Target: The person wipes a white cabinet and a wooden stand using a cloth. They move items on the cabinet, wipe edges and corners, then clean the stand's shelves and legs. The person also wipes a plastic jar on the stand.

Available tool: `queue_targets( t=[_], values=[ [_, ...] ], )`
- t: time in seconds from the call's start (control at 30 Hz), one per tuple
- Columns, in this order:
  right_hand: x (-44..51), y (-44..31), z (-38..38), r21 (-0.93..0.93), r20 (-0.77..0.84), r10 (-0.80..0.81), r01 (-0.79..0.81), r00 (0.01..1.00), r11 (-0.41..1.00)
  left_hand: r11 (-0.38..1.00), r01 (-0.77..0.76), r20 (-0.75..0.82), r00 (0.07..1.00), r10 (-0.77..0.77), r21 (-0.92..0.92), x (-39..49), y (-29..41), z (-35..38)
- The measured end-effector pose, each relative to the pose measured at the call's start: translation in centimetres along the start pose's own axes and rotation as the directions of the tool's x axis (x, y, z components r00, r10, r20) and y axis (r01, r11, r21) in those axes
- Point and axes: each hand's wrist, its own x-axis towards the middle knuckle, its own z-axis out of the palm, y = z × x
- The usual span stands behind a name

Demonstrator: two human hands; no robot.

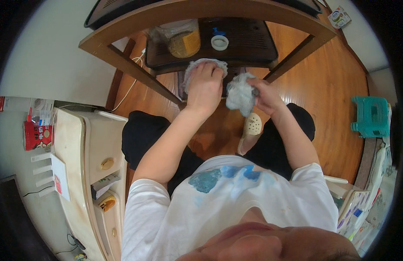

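Note:
My left hand (206, 86) is at the front edge of a dark ridged tray (245, 55), its fingers on a pale, crumpled cloth (191, 70). Just to the right, my right hand (268, 96) grips a bunched whitish-grey cloth (240, 94) in front of the tray. On the tray stands a clear jar (185, 40), partly filled with brownish contents and bearing a yellow label. A round white lid (219, 42) lies beside it, with a small blue object (218, 32) behind. My fingertips on the left are partly hidden in the cloth's folds.
A brown wooden rack (201, 14) frames the tray, with slanting legs on both sides. A white cable (129, 88) runs along the floor at left. Beside me stand a cream cabinet (100, 140) and a teal plastic stool (371, 116). A beige clog (252, 125) is below my hands.

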Motion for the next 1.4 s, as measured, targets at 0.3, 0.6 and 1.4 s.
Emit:
queue_targets(
  t=[0.3, 0.6, 1.4],
  values=[
    [-2.3, 0.9, -0.3, -0.953, 0.299, -0.162, 0.302, 0.94, -0.007, 0.959, -0.169, 0.03, 0.983, 0.18, -0.227, 3.0, 2.5, 3.7],
    [-2.0, 1.2, -1.9, -0.941, 0.337, -0.18, 0.326, 0.924, -0.087, 0.905, -0.216, 0.062, 0.965, 0.256, -0.365, 4.5, 5.3, 6.6],
    [-1.6, -2.6, -3.1, -0.429, -0.013, -0.071, 0.059, 0.997, 0.901, 0.128, 0.594, 0.608, 0.78, 0.15, -0.794, 1.1, 3.9, -2.3]
  ],
)
